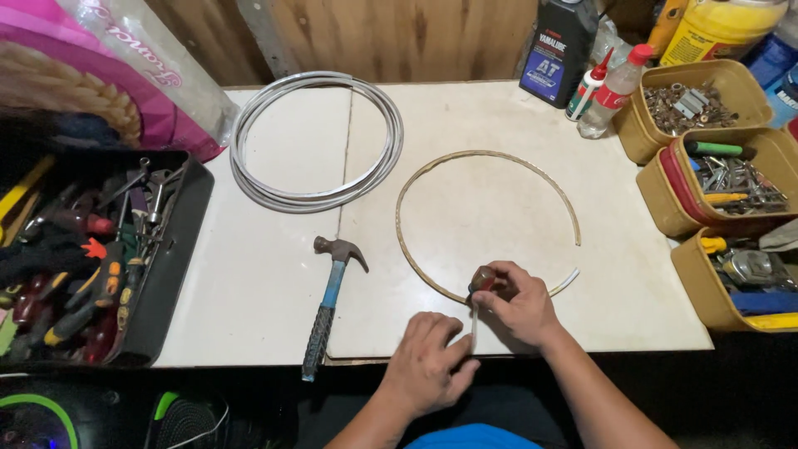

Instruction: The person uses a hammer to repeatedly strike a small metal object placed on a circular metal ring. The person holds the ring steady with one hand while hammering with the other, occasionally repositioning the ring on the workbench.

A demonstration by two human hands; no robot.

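My right hand (519, 303) grips a screwdriver (481, 278) by its brown handle, right over the near edge of a thin, open metal hoop (432, 170) that lies flat on the white table (274, 274). The pale shaft runs down toward me. My left hand (428, 362) sits at the table's front edge, fingers curled, thumb and fingertips pinching the shaft's lower end. The tip itself is hidden by the fingers.
A blue-handled claw hammer (331, 291) lies left of the hoop, with a coil of white cable (316, 137) behind it. A black tray of hand tools (170, 266) stands at the left. Tan bins of screws and parts (723, 133), bottles (611, 87) and a dark jug (559, 46) line the right and back.
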